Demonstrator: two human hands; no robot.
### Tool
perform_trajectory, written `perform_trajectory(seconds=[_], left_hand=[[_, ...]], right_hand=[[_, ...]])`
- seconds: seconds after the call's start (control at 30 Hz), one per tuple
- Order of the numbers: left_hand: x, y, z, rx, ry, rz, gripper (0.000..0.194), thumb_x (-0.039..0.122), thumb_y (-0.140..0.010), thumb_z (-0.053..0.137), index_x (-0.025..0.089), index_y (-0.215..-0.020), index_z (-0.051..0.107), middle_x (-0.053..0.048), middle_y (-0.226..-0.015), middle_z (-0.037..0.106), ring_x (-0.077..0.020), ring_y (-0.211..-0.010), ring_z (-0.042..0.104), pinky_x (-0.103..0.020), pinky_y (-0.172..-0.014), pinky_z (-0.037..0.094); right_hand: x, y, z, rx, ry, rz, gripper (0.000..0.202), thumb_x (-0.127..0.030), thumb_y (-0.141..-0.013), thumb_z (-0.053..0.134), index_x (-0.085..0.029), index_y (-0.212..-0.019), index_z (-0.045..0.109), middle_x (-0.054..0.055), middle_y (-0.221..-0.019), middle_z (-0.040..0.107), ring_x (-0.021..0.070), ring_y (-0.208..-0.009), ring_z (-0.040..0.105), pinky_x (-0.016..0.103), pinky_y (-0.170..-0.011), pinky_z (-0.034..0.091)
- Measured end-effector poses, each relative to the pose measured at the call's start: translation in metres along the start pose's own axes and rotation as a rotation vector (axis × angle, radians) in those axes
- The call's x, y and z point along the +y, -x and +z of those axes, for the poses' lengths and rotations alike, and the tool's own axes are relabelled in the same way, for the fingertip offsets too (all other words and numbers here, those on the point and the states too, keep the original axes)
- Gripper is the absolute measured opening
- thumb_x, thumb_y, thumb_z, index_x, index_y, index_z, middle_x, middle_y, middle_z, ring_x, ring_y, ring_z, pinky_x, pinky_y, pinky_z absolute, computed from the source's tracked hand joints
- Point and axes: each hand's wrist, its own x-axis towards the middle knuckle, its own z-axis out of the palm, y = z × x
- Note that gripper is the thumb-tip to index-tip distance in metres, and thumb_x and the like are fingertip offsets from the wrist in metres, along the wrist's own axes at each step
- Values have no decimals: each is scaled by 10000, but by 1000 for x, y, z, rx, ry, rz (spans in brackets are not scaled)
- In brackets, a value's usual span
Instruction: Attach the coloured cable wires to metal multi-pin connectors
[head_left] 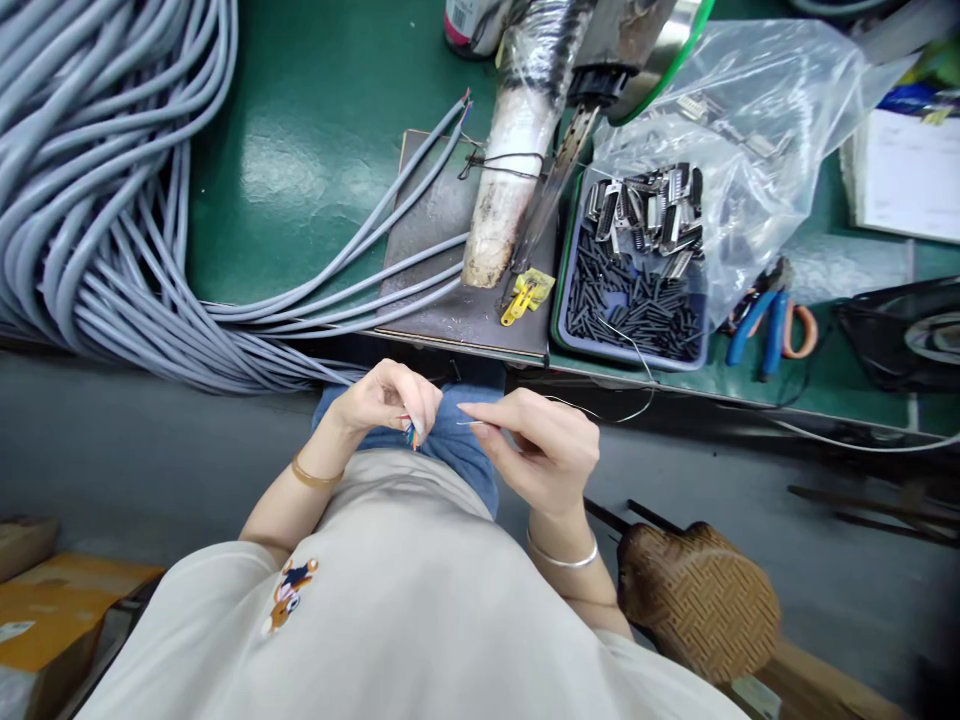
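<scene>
Left hand: fingers curled closed, pinching coloured wires. Right hand: thumb and forefinger pinching thin silvery wire. Both wire tips: just off bench, near edge.

Gray cable bundle, truncated by the left and top edges. Left hand: fingers conceal part of the colored wires, whose tips are too small to count. Right hand: fingers cover a stretch of the thin wire. Bottle, cut off above; cardboard box, cut off at left; white paper, cut off at right.
</scene>
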Motion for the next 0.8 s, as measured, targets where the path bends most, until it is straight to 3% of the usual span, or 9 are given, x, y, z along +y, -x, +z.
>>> perform_trajectory(seconds=[0.1, 0.27, 0.4, 0.53, 0.63, 0.8], left_hand=[[0, -3, 3, -11, 43, 62, 404, 512, -758, 820, 206, -529, 693, -61, -430, 624, -144, -371, 547, -308, -489, 452], [0, 1, 3, 87, 41, -76, 371, 499, -676, 878, 193, -569, 698, -58, -482, 639, -154, -406, 570, -287, -459, 439], [6, 3, 9, 135, 37, -108, 295, 414, -711, 875, 173, -642, 721, -58, -558, 663, -147, -477, 609, -255, -479, 453], [11, 0, 20, 231, 65, -182, 258, 357, -732, 868, 153, -719, 710, -37, -593, 663, -100, -455, 559, -191, -420, 358], [12, -3, 26, 309, 61, -250, 274, 348, -709, 878, 139, -726, 702, -19, -570, 644, -83, -453, 527, -181, -432, 343], [13, -7, 33, 306, -27, -267, 248, 319, -735, 851, 127, -703, 697, -2, -548, 615, -72, -478, 502, -190, -494, 382]], right_hand=[[0, -1, 0, 12, -16, 4, 157, -122, -890, 715, -244, -979, 758, -14, -767, 734, 90, -612, 650, 208, -537, 512], [0, -1, 0, 3, -13, 14, 165, -115, -885, 718, -252, -972, 751, -3, -811, 746, 109, -663, 684, 221, -563, 547], [3, 0, -2, -13, -22, 20, 162, -113, -886, 723, -244, -978, 747, -1, -826, 740, 105, -690, 691, 212, -565, 535], [9, 0, -5, -49, -38, 73, 187, -118, -894, 722, -252, -1019, 757, 4, -869, 749, 107, -719, 685, 221, -590, 534], [12, 0, -7, -50, -69, 140, 194, -133, -896, 726, -251, -1044, 769, 11, -900, 755, 93, -654, 630, 228, -544, 485], [14, -4, -10, -84, -116, 233, 147, -163, -899, 726, -242, -1006, 789, 11, -875, 748, 70, -536, 479, 244, -489, 385]])
